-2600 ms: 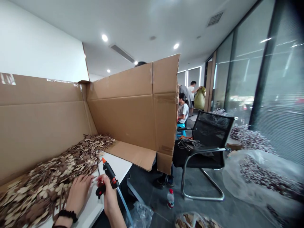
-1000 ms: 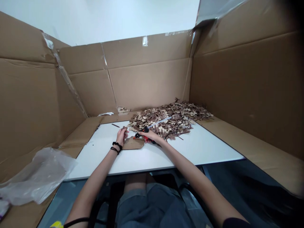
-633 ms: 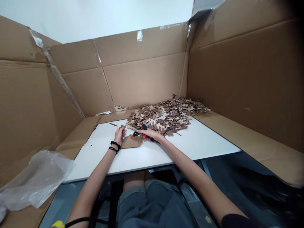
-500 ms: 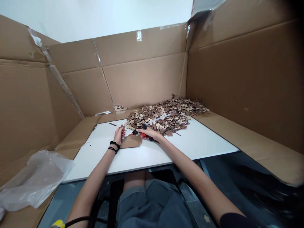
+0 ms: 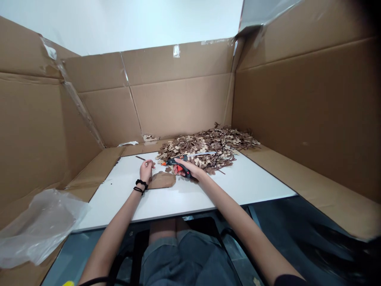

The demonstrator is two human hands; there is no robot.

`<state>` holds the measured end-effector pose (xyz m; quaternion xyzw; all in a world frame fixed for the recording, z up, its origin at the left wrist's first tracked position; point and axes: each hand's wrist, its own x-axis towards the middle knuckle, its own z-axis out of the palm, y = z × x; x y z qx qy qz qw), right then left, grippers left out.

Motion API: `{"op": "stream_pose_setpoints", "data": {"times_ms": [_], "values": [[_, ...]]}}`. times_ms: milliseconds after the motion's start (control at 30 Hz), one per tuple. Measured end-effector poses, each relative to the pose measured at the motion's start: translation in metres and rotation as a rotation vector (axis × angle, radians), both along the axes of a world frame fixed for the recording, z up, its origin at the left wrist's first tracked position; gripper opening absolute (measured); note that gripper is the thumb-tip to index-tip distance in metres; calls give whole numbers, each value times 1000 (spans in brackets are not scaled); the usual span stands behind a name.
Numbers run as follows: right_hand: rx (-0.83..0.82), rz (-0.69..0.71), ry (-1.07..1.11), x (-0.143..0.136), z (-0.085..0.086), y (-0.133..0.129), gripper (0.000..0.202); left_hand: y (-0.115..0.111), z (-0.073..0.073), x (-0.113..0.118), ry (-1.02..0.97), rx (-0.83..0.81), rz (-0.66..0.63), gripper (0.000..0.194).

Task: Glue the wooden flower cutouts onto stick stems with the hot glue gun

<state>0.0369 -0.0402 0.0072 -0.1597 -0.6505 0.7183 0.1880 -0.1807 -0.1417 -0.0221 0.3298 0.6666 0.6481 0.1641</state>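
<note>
My right hand (image 5: 190,169) is wrapped round a black and red hot glue gun (image 5: 185,169), its orange nozzle pointing left. A long whitish glue stick (image 5: 204,153) appears to run out from its rear, over the pile. Left of the nozzle, my left hand (image 5: 145,171) pinches a small brown flower-shaped piece (image 5: 153,164), partly hidden by the fingers. Below and between both hands, a brown cardboard scrap (image 5: 162,180) lies on the white board (image 5: 184,202). Just behind the gun spreads a large pile of brown and tan flower-shaped pieces (image 5: 205,141).
Tall cardboard walls (image 5: 181,99) enclose the back and both sides. A crumpled clear plastic bag (image 5: 44,224) lies at the left edge. One thin dark strip (image 5: 140,157) rests on the board near the left hand. The board's front edge is above my lap.
The glue gun has turned so that more of its side and handle shows, and its nozzle is farther from the left hand. My left hand has shifted slightly left, still pinching the piece.
</note>
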Motion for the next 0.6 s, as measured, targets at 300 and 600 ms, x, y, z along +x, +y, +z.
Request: {"op": "stream_pose_setpoints", "data": {"times_ms": [300, 600], "values": [[46, -109, 37, -2, 4, -5, 39, -9, -4, -3, 781, -522, 200, 29], [-125, -221, 166, -5, 5, 16, 86, -9, 2, 6, 815, -446, 120, 31]]}}
